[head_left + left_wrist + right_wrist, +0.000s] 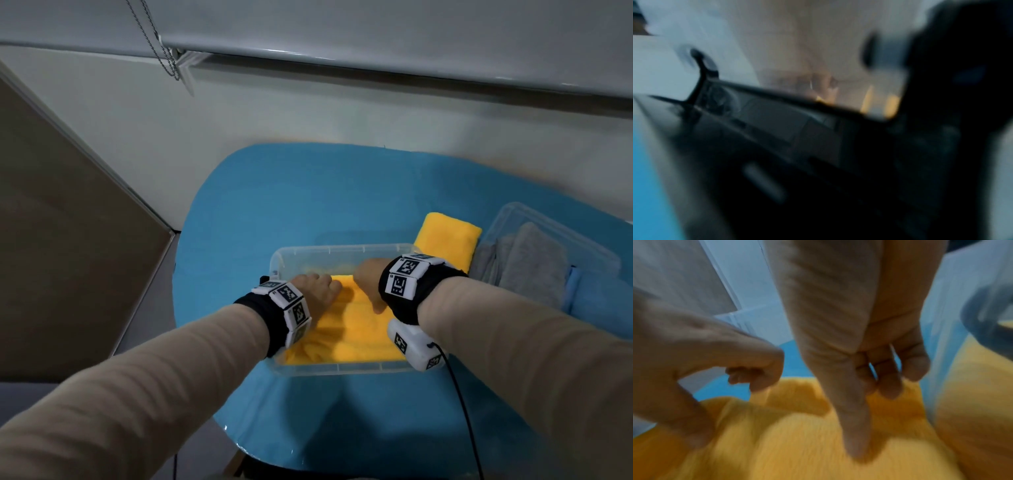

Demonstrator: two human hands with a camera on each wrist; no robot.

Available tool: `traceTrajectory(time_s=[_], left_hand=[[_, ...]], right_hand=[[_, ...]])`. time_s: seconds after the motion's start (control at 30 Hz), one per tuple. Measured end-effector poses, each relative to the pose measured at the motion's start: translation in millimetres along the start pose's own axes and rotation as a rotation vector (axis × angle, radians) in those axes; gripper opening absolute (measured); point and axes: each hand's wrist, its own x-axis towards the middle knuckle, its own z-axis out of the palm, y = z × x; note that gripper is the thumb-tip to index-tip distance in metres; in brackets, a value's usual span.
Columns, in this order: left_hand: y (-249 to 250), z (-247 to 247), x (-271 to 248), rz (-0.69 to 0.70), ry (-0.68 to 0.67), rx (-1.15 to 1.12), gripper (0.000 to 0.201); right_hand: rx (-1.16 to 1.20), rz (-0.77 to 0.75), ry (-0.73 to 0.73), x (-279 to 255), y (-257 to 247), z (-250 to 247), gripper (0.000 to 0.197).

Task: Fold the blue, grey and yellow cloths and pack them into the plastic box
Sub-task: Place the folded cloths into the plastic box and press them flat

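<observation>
Head view: in the middle of the frame a clear plastic box (337,255) sits on the blue worktop (274,192), and both hands are down inside it. A yellow cloth (356,339) already lines the box, probably laid flat so that others can stack on top. The left hand (317,291) rests at the cloth's far left part with fingers curled; the right hand (370,279) is at its far right part, knuckles up. Placed at the two far corners like this, they look set to tuck or smooth the cloth against the box wall. A second folded yellow cloth (445,240) waits just behind the box at centre right, within reach for packing next. At the right edge, grey cloths (534,263) lie in another clear container (513,212), with a strip of blue cloth (571,287) beside them.

Left wrist view: too dark and smeared to read; only the box's rim and a little yellow show.

Right wrist view: the right hand's fingers (890,382) are bent, tips dug into the yellow cloth's edge, thumb (855,426) pressed onto it, so it pinches the fabric. In the left of the frame the left hand's curled fingers (758,378) nip a fold of it.
</observation>
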Motion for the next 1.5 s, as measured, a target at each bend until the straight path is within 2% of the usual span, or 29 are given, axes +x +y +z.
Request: traceTrajectory(time_s=[0.07,0.17,0.23,0.3,0.4,0.5,0.57,0.63,0.73,0.83,0.9,0.97,1.07,1.13,1.23,1.3,1.37,1.5], left_hand=[[-2.7,2.3,3.2,0.066,-0.104,-0.005,0.048],[-6.4,4.0,11.8,0.103,-0.313,-0.020,0.037],[-9.4,5.9,14.2,0.144,-0.356,-0.012,0.032],[-14.2,14.4,23.8,0.127,-0.378,0.021,0.031],[-20.0,26.3,52.2,0.084,-0.411,0.068,0.038],[-17.4,2.4,31.0,0.049,-0.338,0.079,0.026],[-15.4,-6.4,27.1,0.058,-0.276,0.108,0.020],[-15.6,-8.5,28.3,0.036,-0.270,0.140,0.015],[-17.8,-4.2,28.4,0.017,-0.276,0.171,0.026],[-21.2,3.9,30.1,0.041,-0.243,0.193,0.042],[-26.5,7.7,32.8,0.050,-0.178,0.208,0.049],[-29.1,10.9,32.7,0.044,-0.193,0.182,0.050],[-28.8,7.8,31.7,-0.027,-0.191,0.221,0.055],[-30.4,7.3,34.3,-0.037,-0.210,0.188,0.053],[-45.9,22.2,54.4,-0.077,-0.256,0.177,0.050],[-58.9,42.1,80.4,-0.099,-0.286,0.162,0.053],[-66.4,47.9,85.9,-0.134,-0.313,0.146,0.051],[-54.1,15.9,40.5,-0.110,-0.227,0.123,0.043]], right_hand=[[-0.002,-0.057,-0.080,-3.4,0.6,-2.6,0.026],[-0.014,-0.144,-0.266,-7.2,2.0,-3.8,0.038],[0.024,-0.141,-0.332,-3.6,4.5,1.0,0.037],[0.083,-0.131,-0.342,-0.6,6.5,3.7,0.033],[0.123,-0.092,-0.245,-1.4,13.3,3.0,0.035],[0.105,-0.024,-0.103,-6.1,16.8,1.9,0.042],[0.166,0.004,-0.080,-13.9,18.4,0.2,0.042],[0.267,-0.006,-0.050,-23.0,23.7,-3.7,0.041],[0.643,-0.069,0.003,-41.7,44.9,-16.4,0.028],[1.042,-0.090,0.178,-64.9,79.3,-25.3,0.015],[1.211,0.018,0.374,-69.2,101.7,-21.9,0.012],[1.208,0.198,0.503,-58.6,120.9,-10.3,0.014],[0.855,0.421,0.407,-37.4,131.9,15.3,0.016],[0.713,0.441,0.270,-26.9,127.4,31.3,0.018],[0.805,0.476,0.194,-14.8,122.8,48.4,0.023],[0.983,0.522,0.248,-13.9,123.8,56.2,0.009],[1.107,0.580,0.264,-9.6,124.4,63.1,0.052],[0.930,0.646,0.111,-13.0,116.9,57.6,0.093]])
